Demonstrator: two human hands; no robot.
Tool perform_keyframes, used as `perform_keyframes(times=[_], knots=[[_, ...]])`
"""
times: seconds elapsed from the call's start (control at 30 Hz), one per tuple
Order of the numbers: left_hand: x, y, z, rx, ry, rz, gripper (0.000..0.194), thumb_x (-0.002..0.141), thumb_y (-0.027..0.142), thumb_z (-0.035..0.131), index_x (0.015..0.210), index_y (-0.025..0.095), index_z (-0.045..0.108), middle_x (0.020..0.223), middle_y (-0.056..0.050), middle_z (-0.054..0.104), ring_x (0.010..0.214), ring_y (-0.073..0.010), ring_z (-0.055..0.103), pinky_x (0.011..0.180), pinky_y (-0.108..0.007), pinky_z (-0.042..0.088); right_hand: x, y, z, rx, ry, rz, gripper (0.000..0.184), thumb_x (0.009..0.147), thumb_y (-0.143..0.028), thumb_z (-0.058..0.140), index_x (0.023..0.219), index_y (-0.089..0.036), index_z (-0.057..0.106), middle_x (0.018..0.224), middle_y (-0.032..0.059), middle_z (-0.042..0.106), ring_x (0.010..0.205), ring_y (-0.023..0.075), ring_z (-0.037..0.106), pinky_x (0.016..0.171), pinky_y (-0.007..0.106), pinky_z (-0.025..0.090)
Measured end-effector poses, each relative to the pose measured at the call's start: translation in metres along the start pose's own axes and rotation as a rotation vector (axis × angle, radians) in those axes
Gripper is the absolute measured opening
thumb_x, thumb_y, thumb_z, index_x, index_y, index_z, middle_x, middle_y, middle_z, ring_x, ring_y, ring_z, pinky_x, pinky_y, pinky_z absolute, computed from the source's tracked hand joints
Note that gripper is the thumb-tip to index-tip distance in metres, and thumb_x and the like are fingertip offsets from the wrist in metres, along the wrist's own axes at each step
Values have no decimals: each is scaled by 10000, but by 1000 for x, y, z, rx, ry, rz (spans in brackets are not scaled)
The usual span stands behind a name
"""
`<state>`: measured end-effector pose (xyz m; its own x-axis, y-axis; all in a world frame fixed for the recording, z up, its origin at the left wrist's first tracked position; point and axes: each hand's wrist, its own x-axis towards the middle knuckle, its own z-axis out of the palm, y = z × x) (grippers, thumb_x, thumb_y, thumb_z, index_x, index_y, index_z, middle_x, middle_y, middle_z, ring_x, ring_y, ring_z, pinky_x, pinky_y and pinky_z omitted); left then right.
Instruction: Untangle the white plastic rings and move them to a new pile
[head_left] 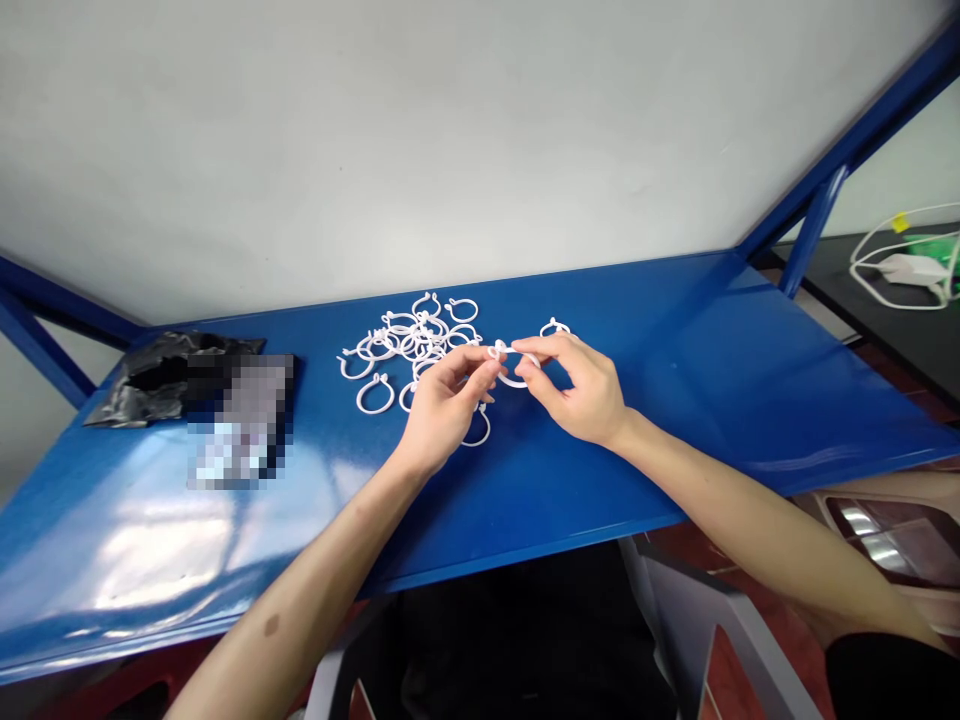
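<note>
Between my two hands, just above the blue table, is a white curtain ring (513, 381) with a small eyelet at its top. My left hand (448, 402) pinches the eyelet side between thumb and fingers. On the opposite side, my right hand (576, 385) grips the band with thumb and forefinger. A loose heap of similar white rings (409, 343) lies just beyond and left of my left hand. One single ring (375, 394) sits at the heap's near left. Another ring (555, 327) is partly hidden behind my right hand.
A crumpled black plastic bag (176, 365) and a pixelated, blurred-out object (247, 420) lie on the left of the blue table (675, 330). Blue metal braces (814, 230) rise at both ends against a pale wall. A white cable (862, 265) rests on a dark surface at right.
</note>
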<state>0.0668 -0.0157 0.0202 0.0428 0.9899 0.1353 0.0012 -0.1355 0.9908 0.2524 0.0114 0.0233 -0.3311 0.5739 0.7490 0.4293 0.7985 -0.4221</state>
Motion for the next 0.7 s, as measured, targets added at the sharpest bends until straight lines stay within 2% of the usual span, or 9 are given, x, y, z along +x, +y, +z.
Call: perform_keyframes(times=[0.23, 0.4, 0.7], knots=[[-2, -3, 0, -63, 18, 87, 233, 928, 472, 667, 936, 245, 720, 897, -4, 712, 792, -120, 645, 747, -267, 533, 1, -4, -3, 30, 68, -104, 180, 986, -202, 592, 1134, -271, 667, 933, -13, 786, 695, 140, 713, 685, 300, 606], [-5, -2, 0, -64, 11, 146, 280, 957, 502, 615, 935, 243, 720, 945, -22, 723, 866, -151, 654, 798, -291, 521, 2, -7, -5, -13, 149, -73, 158, 976, -194, 605, 1115, -243, 661, 922, -13, 793, 698, 126, 738, 658, 249, 618], [-7, -3, 0, -87, -27, 167, 304, 956, 528, 599, 945, 256, 733, 953, -32, 739, 852, -169, 663, 812, -323, 521, 1, -7, -5, -25, 150, -33, 133, 982, -219, 590, 1093, -250, 657, 860, -25, 787, 663, 128, 739, 630, 251, 621]])
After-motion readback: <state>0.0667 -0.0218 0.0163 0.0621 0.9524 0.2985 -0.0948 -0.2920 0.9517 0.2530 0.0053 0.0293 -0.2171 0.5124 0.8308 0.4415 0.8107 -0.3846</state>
